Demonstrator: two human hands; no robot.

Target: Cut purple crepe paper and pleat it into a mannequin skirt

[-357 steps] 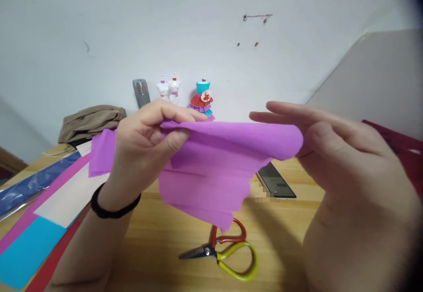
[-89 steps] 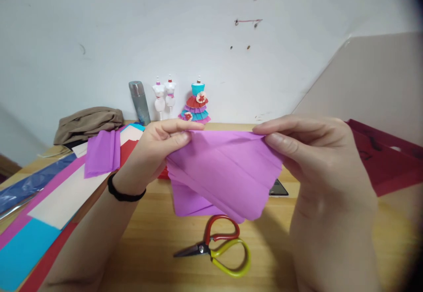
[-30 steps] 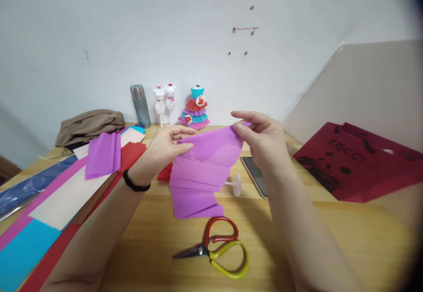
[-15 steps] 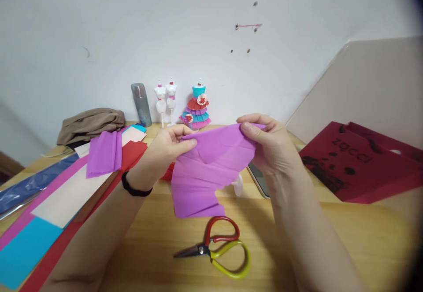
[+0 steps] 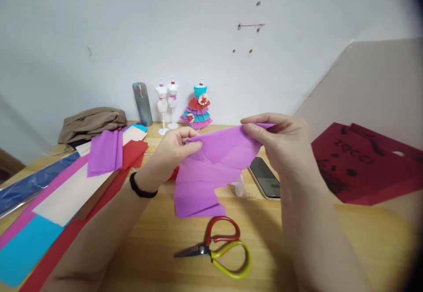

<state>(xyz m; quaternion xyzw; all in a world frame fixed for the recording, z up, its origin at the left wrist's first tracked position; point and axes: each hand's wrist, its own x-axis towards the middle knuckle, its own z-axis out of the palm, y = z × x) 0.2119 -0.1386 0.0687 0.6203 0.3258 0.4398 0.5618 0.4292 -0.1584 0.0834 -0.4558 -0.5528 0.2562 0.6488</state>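
Wood table (image 5: 148, 248), white wall (image 5: 132, 32) behind. Purple sheet (image 5: 218, 151) held up just beyond scissors (image 5: 203, 249), top edge pinched thumb-to-finger by left hand (image 5: 176, 149) and right hand (image 5: 286, 140). I'd keep tension light and even; hard pulls may tear it. Red bag (image 5: 360, 182), right of and beyond scissors, reads roughly "zacci".

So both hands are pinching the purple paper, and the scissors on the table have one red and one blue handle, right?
Not quite: in the head view, the scissors have a red handle and a yellow handle, not a blue one. The rest stands: left hand and right hand pinch the purple paper, and the scissors lie on the table.
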